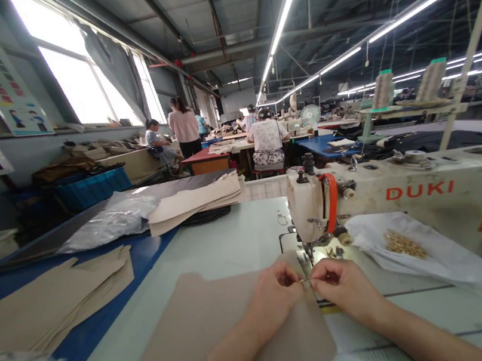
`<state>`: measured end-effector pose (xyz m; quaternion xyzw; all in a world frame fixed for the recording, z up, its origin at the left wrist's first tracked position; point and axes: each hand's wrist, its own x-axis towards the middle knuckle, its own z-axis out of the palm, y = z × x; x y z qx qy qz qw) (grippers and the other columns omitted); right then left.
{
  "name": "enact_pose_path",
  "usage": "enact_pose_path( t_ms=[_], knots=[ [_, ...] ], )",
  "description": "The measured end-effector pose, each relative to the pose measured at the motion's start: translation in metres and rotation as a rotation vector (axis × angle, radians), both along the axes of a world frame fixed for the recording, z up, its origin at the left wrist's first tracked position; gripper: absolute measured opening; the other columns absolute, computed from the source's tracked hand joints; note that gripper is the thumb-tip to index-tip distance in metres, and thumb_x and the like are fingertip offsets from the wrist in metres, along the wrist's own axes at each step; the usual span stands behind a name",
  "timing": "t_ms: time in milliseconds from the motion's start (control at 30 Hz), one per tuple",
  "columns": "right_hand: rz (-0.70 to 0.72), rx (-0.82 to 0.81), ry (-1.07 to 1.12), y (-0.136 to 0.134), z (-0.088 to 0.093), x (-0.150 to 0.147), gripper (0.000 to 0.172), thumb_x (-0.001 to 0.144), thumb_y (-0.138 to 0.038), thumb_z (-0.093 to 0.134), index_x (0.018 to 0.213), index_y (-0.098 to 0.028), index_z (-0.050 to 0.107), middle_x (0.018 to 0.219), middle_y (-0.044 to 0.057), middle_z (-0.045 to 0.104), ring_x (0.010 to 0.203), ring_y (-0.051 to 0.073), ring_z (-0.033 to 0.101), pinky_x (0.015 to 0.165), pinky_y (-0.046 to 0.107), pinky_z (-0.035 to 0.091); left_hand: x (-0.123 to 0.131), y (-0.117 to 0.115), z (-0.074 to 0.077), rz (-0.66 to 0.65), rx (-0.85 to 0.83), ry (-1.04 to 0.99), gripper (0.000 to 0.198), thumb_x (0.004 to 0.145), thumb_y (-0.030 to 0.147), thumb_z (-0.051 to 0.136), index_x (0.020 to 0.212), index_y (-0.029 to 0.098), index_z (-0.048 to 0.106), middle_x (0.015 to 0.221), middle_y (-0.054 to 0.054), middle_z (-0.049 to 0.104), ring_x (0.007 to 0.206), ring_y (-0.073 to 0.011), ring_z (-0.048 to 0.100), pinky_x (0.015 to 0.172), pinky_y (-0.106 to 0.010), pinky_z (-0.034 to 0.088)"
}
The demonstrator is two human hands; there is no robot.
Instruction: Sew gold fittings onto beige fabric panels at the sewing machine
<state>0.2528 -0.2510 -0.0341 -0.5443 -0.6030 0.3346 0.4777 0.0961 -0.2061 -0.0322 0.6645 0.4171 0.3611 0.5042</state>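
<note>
Head view: we pinch a thin piece by the right edge of the tan panel.
Crosswise, it spans our left hand and right hand, both narrowed on it, just nearside of the sewing machine head; the panel lies well inside the surface's far edge.

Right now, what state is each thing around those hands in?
Left hand: pinching small thin piece
Right hand: pinching it too
Beige panel: flat, partly covered
White wrapping: open, holding golden bits
Far plastic bag: crumpled
Thread cones: upright
Ceiling lights: on
Sewing machine: motion unclear
</note>
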Motion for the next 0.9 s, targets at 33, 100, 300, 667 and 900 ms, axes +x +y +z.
enact_pose_path(
  t_ms=[33, 100, 300, 667, 900],
  knots=[
    [-0.018, 0.012, -0.021, 0.000, 0.000, -0.001, 0.007, 0.065, -0.020, 0.054, 0.058, -0.019, 0.057, 0.057, -0.001, 0.057, 0.054, 0.013, 0.049, 0.053, 0.024, 0.040, 0.000, 0.000, 0.001, 0.004, -0.013, -0.011, 0.008, 0.056, 0.013, 0.060, 0.057, 0.015, 0.052, 0.057, 0.003, 0.055, 0.054, -0.0092, 0.047, 0.052, -0.021, 0.035],
    [-0.041, 0.067, -0.088, -0.001, 0.001, -0.002, 0.007, 0.065, -0.018, 0.053, 0.059, -0.019, 0.056, 0.057, -0.002, 0.057, 0.054, 0.013, 0.049, 0.053, 0.023, 0.040, 0.000, 0.001, 0.004, -0.003, -0.056, -0.044, 0.010, 0.054, 0.011, 0.061, 0.058, 0.015, 0.052, 0.056, 0.003, 0.056, 0.053, -0.0089, 0.048, 0.052, -0.020, 0.036],
    [-0.058, 0.174, -0.184, -0.002, 0.002, -0.001, 0.008, 0.065, -0.014, 0.052, 0.058, -0.019, 0.053, 0.060, -0.002, 0.058, 0.057, 0.012, 0.051, 0.056, 0.022, 0.042, 0.002, 0.000, 0.009, -0.090, -0.138, -0.148, 0.020, 0.054, 0.015, 0.065, 0.072, 0.016, 0.057, 0.067, 0.002, 0.061, 0.062, -0.0112, 0.056, 0.059, -0.022, 0.042],
    [0.050, 0.092, 0.066, -0.003, 0.003, 0.003, 0.003, 0.072, -0.021, 0.058, 0.073, -0.018, 0.058, 0.063, -0.003, 0.060, 0.058, 0.011, 0.054, 0.057, 0.022, 0.042, 0.000, -0.012, 0.016, 0.004, 0.113, -0.006, 0.009, 0.066, 0.021, 0.061, 0.070, 0.018, 0.053, 0.066, 0.003, 0.058, 0.064, -0.0120, 0.055, 0.064, -0.024, 0.044],
    [0.115, 0.028, 0.070, -0.004, 0.005, 0.005, 0.009, 0.076, -0.025, 0.057, 0.071, -0.018, 0.060, 0.062, -0.003, 0.057, 0.059, 0.011, 0.050, 0.059, 0.022, 0.040, -0.001, -0.016, 0.018, 0.029, 0.199, 0.054, 0.005, 0.068, 0.018, 0.058, 0.071, 0.018, 0.054, 0.069, 0.002, 0.059, 0.067, -0.0130, 0.057, 0.066, -0.024, 0.047]
  ],
)
